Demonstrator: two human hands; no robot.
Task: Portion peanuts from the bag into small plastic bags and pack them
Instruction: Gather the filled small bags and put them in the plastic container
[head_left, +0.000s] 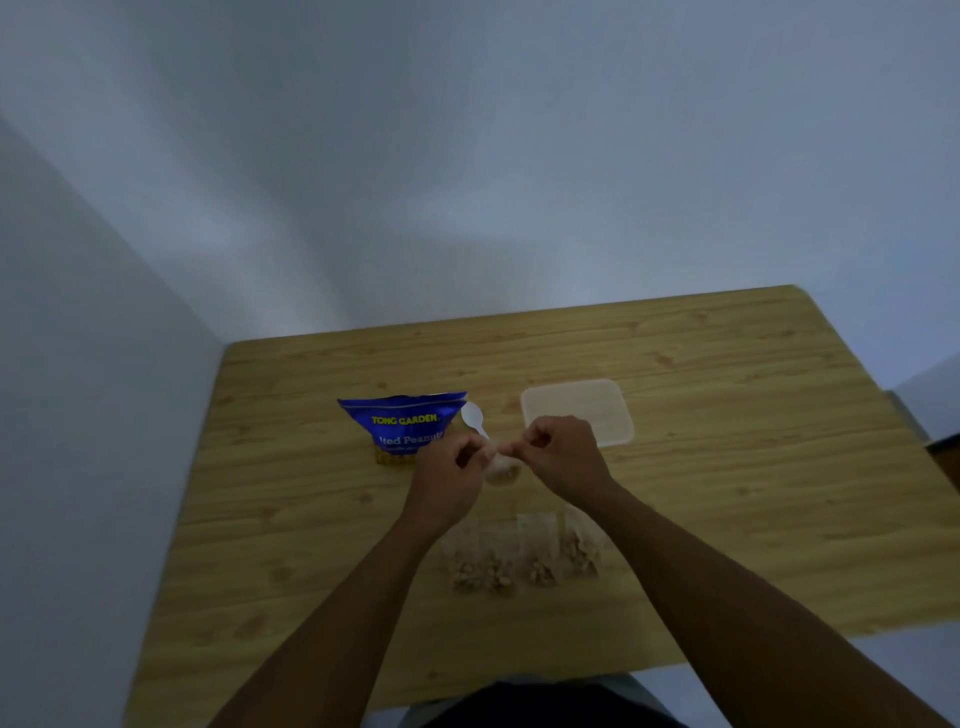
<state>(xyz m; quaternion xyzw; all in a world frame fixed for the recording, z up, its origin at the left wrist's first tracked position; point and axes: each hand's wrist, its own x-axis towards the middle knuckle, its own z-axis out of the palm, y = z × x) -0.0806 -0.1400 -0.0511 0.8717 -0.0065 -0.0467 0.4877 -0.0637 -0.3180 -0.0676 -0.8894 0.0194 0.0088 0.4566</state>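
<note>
A small clear plastic bag (503, 470) with peanuts in its bottom hangs between my hands above the table. My left hand (451, 475) pinches its top left corner and my right hand (563, 457) pinches its top right. The blue peanut bag (402, 423) stands open just behind my left hand. A white plastic spoon (474, 418) leans at its right side. Several filled small bags (524, 558) lie flat on the table near me, between my forearms.
A translucent square plastic container (579, 410) sits behind my right hand. The wooden table (753, 499) is pushed against a pale wall at the back and left. Its right edge drops off to the floor.
</note>
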